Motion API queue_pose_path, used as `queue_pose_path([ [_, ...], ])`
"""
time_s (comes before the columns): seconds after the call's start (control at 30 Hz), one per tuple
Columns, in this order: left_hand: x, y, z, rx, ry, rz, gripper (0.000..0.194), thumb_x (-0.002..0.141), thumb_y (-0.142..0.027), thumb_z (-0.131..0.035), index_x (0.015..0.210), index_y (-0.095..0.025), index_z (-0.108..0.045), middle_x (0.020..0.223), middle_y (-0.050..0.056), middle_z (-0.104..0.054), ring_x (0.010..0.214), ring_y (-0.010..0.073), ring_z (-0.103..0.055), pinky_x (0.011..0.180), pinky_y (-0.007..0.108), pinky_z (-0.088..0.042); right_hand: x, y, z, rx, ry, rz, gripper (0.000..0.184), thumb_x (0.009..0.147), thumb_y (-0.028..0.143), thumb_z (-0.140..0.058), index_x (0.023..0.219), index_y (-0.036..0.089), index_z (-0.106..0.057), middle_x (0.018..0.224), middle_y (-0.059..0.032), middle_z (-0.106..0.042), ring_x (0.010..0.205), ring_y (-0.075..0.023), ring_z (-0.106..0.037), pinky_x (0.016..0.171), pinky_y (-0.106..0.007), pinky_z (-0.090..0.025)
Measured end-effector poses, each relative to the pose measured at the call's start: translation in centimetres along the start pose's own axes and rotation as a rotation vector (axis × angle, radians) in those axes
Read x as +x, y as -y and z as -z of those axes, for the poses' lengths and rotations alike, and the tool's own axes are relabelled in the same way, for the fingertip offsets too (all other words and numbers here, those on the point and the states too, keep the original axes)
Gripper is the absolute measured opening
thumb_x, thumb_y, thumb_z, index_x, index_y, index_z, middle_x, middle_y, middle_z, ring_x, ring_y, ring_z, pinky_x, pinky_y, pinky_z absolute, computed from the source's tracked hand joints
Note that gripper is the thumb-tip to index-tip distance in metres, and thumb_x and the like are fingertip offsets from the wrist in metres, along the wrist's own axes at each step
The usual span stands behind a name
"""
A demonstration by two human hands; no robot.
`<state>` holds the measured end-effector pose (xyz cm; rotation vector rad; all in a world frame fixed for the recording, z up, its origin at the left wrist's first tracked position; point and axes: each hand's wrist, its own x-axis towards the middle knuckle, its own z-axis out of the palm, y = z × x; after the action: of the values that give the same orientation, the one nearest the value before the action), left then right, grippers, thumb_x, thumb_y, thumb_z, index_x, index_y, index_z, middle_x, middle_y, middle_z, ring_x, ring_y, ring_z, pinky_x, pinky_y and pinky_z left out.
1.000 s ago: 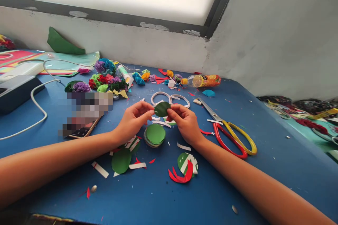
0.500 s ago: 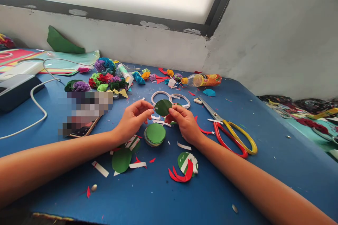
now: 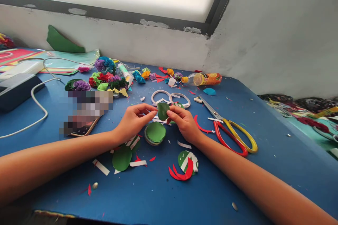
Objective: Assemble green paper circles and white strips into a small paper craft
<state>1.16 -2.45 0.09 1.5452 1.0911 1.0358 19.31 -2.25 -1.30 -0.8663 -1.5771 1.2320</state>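
Observation:
My right hand [image 3: 182, 121] pinches a dark green paper circle [image 3: 163, 111] by its right edge, above the table. The circle is bent out of flat. My left hand [image 3: 134, 119] is closed in a pinch at the circle's left edge. Just below both hands lies a stack of green paper circles [image 3: 155, 132]. A loose green circle [image 3: 121, 158] rests near my left forearm, by a striped green-and-white circle [image 3: 133, 143]. Another green circle with white strips [image 3: 183, 158] lies under a curved red paper scrap [image 3: 188, 172] on the right.
Scissors [image 3: 224, 124] with red and yellow handles lie right of my hand. Two white rings [image 3: 160, 92] sit beyond my hands. Ruffled flowers [image 3: 105, 66], a glue stick [image 3: 124, 72] and a bottle [image 3: 204, 79] stand farther back. A phone [image 3: 86, 128] lies left on the blue table [image 3: 148, 202].
The green circle in my hands has bent and shifted slightly right and down. My left fingertips have moved right along with it. My right hand stays nearly in place.

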Motion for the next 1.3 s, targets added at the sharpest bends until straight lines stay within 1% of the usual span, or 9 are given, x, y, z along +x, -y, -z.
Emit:
queue_pose_path([
  [0.13,-0.1,0.05,-0.04,-0.016,0.048,0.012,0.029,0.071,-0.039,-0.064,0.085,-0.014,-0.064,0.074,0.001,-0.062,0.058,0.0035,-0.047,0.05,0.013,-0.037,-0.05,0.06,-0.04,-0.022,0.05,0.006,0.02,0.082,0.033,-0.051,0.085,0.016,-0.062,0.075,0.0013,-0.057,0.062,-0.0024,-0.05,0.061,-0.014,-0.043],
  [0.27,-0.11,0.05,-0.05,-0.097,0.089,0.021,0.029,0.07,-0.038,-0.065,0.085,-0.014,-0.063,0.076,0.002,-0.062,0.062,0.0045,-0.052,0.054,0.013,-0.041,0.03,0.01,-0.05,-0.066,0.075,0.009,0.023,0.083,0.034,-0.048,0.084,0.015,-0.061,0.072,0.001,-0.055,0.062,-0.0031,-0.049,0.061,-0.015,-0.042],
  [0.33,-0.08,0.1,-0.02,-0.103,0.099,0.025,0.029,0.069,-0.038,-0.066,0.085,-0.014,-0.062,0.077,0.002,-0.062,0.064,0.0049,-0.053,0.056,0.014,-0.042,0.11,-0.05,-0.04,-0.073,0.069,0.005,0.023,0.083,0.034,-0.048,0.083,0.014,-0.06,0.07,0.001,-0.055,0.062,-0.0036,-0.049,0.061,-0.016,-0.041],
  [0.53,0.08,0.51,0.13,-0.029,0.099,0.018,0.032,0.067,-0.041,-0.068,0.086,-0.016,-0.062,0.076,0.001,-0.059,0.064,0.0044,-0.051,0.056,0.014,-0.04,0.19,-0.26,0.02,-0.084,0.059,0.006,0.025,0.084,0.035,-0.047,0.079,0.014,-0.058,0.067,0.0013,-0.053,0.062,-0.0043,-0.049,0.06,-0.017,-0.04],
  [0.7,0.02,0.42,0.13,-0.001,0.097,0.018,0.032,0.067,-0.042,-0.067,0.086,-0.016,-0.062,0.076,0.0,-0.058,0.062,0.0037,-0.05,0.055,0.015,-0.039,0.17,-0.21,0.01,-0.097,0.057,0.002,0.024,0.084,0.035,-0.047,0.08,0.014,-0.058,0.066,0.0016,-0.053,0.061,-0.0041,-0.048,0.06,-0.017,-0.039],
  [0.97,-0.01,0.26,0.15,-0.033,0.096,-0.029,0.026,0.068,-0.037,-0.068,0.079,-0.014,-0.062,0.076,0.0,-0.059,0.066,0.004,-0.05,0.057,0.012,-0.039,0.13,-0.19,-0.01,-0.107,0.052,-0.012,0.025,0.084,0.036,-0.047,0.082,0.013,-0.058,0.067,0.0012,-0.054,0.062,-0.0041,-0.049,0.06,-0.016,-0.04],
  [1.2,-0.04,0.04,0.11,-0.08,0.113,-0.019,0.026,0.067,-0.036,-0.068,0.077,-0.013,-0.061,0.076,0.0,-0.058,0.068,0.0042,-0.051,0.057,0.012,-0.04,0.15,-0.24,-0.04,-0.103,0.04,-0.017,0.027,0.083,0.038,-0.048,0.081,0.014,-0.059,0.068,0.0008,-0.053,0.061,-0.0042,-0.049,0.06,-0.017,-0.041],
  [1.3,-0.09,-0.03,0.14,-0.081,0.113,-0.002,0.026,0.067,-0.036,-0.068,0.078,-0.013,-0.061,0.076,0.0,-0.059,0.065,0.0038,-0.05,0.056,0.013,-0.039,0.13,-0.26,0.01,-0.105,0.032,-0.018,0.028,0.083,0.039,-0.048,0.081,0.013,-0.059,0.067,0.0006,-0.053,0.061,-0.0043,-0.049,0.06,-0.017,-0.041],
])
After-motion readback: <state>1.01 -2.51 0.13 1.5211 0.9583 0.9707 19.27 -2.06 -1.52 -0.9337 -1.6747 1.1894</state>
